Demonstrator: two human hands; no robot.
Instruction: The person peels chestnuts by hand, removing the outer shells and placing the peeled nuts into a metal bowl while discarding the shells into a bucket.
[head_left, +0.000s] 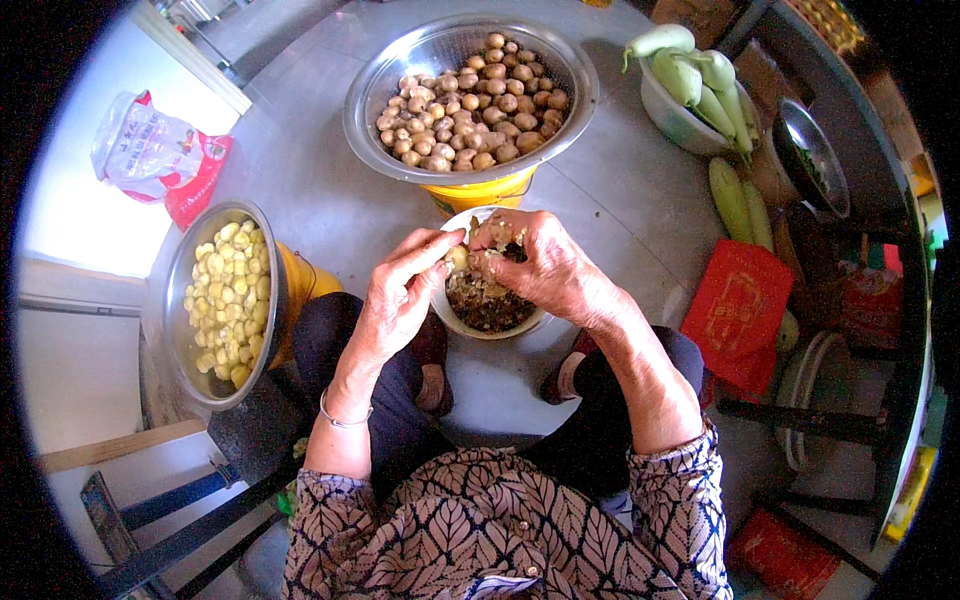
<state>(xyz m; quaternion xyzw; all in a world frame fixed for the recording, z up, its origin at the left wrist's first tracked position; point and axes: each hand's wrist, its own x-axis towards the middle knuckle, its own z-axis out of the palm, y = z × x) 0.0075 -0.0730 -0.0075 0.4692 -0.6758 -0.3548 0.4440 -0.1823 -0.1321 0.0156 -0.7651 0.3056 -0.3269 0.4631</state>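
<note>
My left hand holds a small, pale, partly peeled potato between thumb and fingers. My right hand is right beside it, its bent fingers at the potato and bits of peel stuck on them; whether it grips a piece of skin is hidden. Both hands are above a white bowl of dark and pale peelings. Beyond it, a wide steel basin of small unpeeled potatoes rests on a yellow bucket. To the left, a second steel basin holds peeled yellow potatoes.
At the right stand a bowl of pale green gourds, more gourds on the floor, a red bag and a metal pan. A plastic bag lies at the upper left. An orange bucket is beneath the left basin.
</note>
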